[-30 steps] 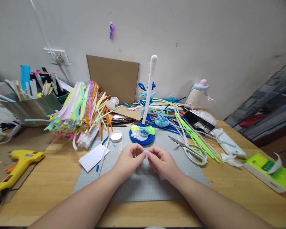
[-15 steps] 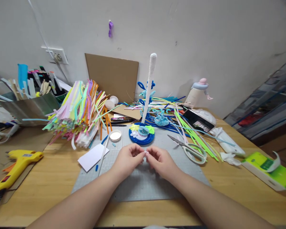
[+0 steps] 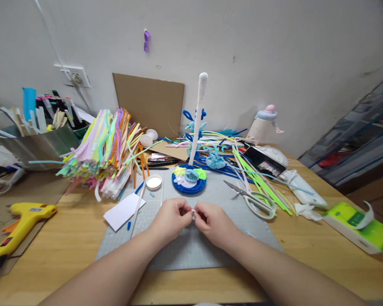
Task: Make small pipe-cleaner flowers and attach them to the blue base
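My left hand (image 3: 172, 216) and my right hand (image 3: 213, 221) meet over the grey cutting mat (image 3: 185, 255), fingertips pinched together. Between them is a small whitish piece (image 3: 193, 210), mostly covered by the fingers; its kind is too small to make out. Just beyond the hands sits a round blue base (image 3: 189, 189) of pipe cleaners, bearing yellow, white and light-blue fuzzy shapes. A white-wrapped post (image 3: 198, 119) rises behind it, with blue looped leaves around its lower part. Neither hand touches this piece.
Scissors (image 3: 258, 204) lie right of the hands near green pipe cleaners (image 3: 258, 178). To the left are a white card (image 3: 124, 211), a big pipe-cleaner bundle (image 3: 98, 157) and a yellow glue gun (image 3: 25, 225). A green tissue pack (image 3: 357, 227) lies at the right edge.
Both hands have come slightly lower, nearer to me, and the fingers have shifted around the small whitish piece. The things on the table have stayed put.
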Demonstrator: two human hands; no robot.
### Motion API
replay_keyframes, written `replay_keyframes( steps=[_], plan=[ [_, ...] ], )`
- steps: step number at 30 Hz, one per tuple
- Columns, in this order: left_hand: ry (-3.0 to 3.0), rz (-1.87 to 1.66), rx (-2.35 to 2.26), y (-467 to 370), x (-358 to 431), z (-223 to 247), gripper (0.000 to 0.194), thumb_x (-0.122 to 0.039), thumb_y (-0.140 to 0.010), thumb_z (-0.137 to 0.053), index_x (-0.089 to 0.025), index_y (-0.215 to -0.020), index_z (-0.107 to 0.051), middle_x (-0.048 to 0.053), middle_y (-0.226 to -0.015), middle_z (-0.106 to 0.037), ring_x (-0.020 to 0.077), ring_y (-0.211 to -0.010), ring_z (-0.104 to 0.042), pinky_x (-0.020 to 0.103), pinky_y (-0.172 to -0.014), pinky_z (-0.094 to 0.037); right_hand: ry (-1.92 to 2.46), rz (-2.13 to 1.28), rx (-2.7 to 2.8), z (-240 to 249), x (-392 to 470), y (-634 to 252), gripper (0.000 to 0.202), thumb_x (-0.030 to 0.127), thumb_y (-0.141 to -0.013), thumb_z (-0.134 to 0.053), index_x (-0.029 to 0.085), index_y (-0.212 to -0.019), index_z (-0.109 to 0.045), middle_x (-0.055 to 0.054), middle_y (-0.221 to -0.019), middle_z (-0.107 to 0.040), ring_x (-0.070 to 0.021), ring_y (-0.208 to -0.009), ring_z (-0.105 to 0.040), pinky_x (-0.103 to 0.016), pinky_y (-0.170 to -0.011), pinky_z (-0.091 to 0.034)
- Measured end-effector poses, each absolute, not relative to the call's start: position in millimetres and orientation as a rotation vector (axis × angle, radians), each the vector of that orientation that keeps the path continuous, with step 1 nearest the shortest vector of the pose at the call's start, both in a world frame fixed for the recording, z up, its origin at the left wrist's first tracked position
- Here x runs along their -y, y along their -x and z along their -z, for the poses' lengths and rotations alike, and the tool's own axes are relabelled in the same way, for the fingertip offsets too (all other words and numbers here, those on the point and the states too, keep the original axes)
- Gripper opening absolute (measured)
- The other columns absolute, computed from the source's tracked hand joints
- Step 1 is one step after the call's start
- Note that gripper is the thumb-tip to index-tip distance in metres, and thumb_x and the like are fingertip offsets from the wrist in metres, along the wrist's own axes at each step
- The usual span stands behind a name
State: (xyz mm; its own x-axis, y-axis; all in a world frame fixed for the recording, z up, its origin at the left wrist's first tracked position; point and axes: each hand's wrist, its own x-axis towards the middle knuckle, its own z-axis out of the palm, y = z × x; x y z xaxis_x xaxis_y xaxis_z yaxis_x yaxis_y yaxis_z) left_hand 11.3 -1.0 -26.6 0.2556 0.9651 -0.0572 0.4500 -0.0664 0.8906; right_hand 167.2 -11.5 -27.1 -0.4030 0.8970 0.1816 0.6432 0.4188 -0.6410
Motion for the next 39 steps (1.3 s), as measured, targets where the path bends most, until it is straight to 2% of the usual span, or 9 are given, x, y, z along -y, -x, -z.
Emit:
replay_keyframes(
  steps=[5, 13, 20, 24, 26, 30, 34, 36, 39],
  plan=[
    [-1.639, -0.764, -1.308, -14.3, 2.7, 32.2, 0.009, -0.021, -0.067, -0.052, -0.016, -0.060, -0.054, 0.001, -0.055, -0.060, 0.0126, -0.052, -0.055, 0.020, -0.048, -0.037, 1.315, -0.629, 2.167, 29.0, 13.7, -164.3, 0.019, 0.014, -0.079, -0.045, 0.018, -0.061, -0.041, 0.005, -0.055, -0.043, -0.0086, -0.051, -0.038, -0.021, -0.049, -0.024],
    [-1.519, -0.673, -1.283, -6.2, -6.7, 30.2, 0.012, -0.028, -0.070, -0.051, -0.017, -0.068, -0.050, -0.002, -0.052, -0.054, 0.0106, -0.046, -0.050, 0.020, -0.046, -0.037, 1.348, -0.796, 2.053, 8.2, 2.4, -174.9, 0.014, 0.027, -0.082, -0.048, 0.019, -0.077, -0.057, 0.001, -0.062, -0.057, -0.0115, -0.055, -0.048, -0.021, -0.049, -0.032],
    [-2.099, -0.584, -1.400, -1.5, 2.3, 9.3, 0.006, -0.020, -0.069, -0.051, -0.017, -0.066, -0.056, 0.002, -0.076, -0.055, 0.0150, -0.070, -0.051, 0.024, -0.060, -0.035, 1.326, -0.691, 1.775, -64.7, 0.2, -229.1, 0.021, 0.035, -0.083, -0.048, 0.019, -0.074, -0.057, 0.000, -0.058, -0.056, -0.0115, -0.048, -0.050, -0.022, -0.044, -0.038],
    [-2.145, -0.561, -1.423, -4.0, 6.4, 7.0, 0.006, -0.019, -0.071, -0.049, -0.019, -0.072, -0.055, 0.002, -0.080, -0.054, 0.0164, -0.076, -0.051, 0.025, -0.065, -0.035, 1.430, -0.561, 1.719, -86.3, -42.2, -266.5, 0.023, 0.036, -0.081, -0.049, 0.017, -0.070, -0.056, 0.000, -0.057, -0.057, -0.0101, -0.044, -0.049, -0.020, -0.041, -0.038],
    [-2.094, -0.589, -1.435, -4.5, 5.9, 7.3, 0.008, -0.020, -0.070, -0.051, -0.020, -0.077, -0.054, 0.001, -0.080, -0.055, 0.0162, -0.074, -0.050, 0.025, -0.065, -0.035, 1.510, -0.469, 1.767, -87.8, -78.6, -280.9, 0.023, 0.035, -0.082, -0.044, 0.016, -0.078, -0.057, -0.001, -0.059, -0.059, -0.0102, -0.042, -0.050, -0.020, -0.040, -0.038],
    [-1.900, -0.746, -1.469, -3.8, 1.5, 3.6, 0.011, -0.023, -0.074, -0.049, -0.020, -0.084, -0.053, 0.000, -0.075, -0.053, 0.0149, -0.065, -0.049, 0.025, -0.059, -0.035, 1.626, -0.167, 1.983, -79.1, -161.3, -291.9, 0.024, 0.021, -0.083, -0.041, 0.014, -0.100, -0.057, -0.005, -0.078, -0.065, -0.0135, -0.063, -0.059, -0.022, -0.057, -0.045],
    [-1.809, -0.951, -1.453, -1.2, -2.2, -4.7, 0.009, -0.021, -0.079, -0.043, -0.019, -0.079, -0.052, 0.001, -0.074, -0.054, 0.0145, -0.066, -0.049, 0.025, -0.059, -0.035, 1.628, -0.149, 2.232, -63.7, -227.6, -281.1, 0.016, 0.012, -0.079, -0.052, 0.016, -0.087, -0.066, -0.004, -0.089, -0.066, -0.0156, -0.083, -0.059, -0.025, -0.077, -0.045],
    [-1.781, -0.977, -1.453, -0.6, -3.1, -6.8, 0.009, -0.020, -0.079, -0.043, -0.019, -0.076, -0.052, 0.001, -0.072, -0.054, 0.0147, -0.065, -0.049, 0.024, -0.059, -0.034, 1.650, -0.140, 2.331, -55.2, -250.2, -272.7, 0.013, 0.017, -0.083, -0.054, 0.015, -0.090, -0.064, -0.006, -0.096, -0.063, -0.0167, -0.089, -0.058, -0.029, -0.081, -0.045],
    [-1.749, -0.960, -1.437, -1.2, -4.1, -6.1, 0.010, -0.019, -0.078, -0.044, -0.019, -0.073, -0.053, 0.001, -0.071, -0.054, 0.0147, -0.065, -0.049, 0.024, -0.058, -0.034, 1.728, -0.094, 2.412, -42.2, -272.8, -261.7, 0.026, 0.028, -0.088, -0.050, 0.016, -0.110, -0.054, -0.008, -0.112, -0.055, -0.0187, -0.094, -0.057, -0.038, -0.079, -0.048]
  ],
)
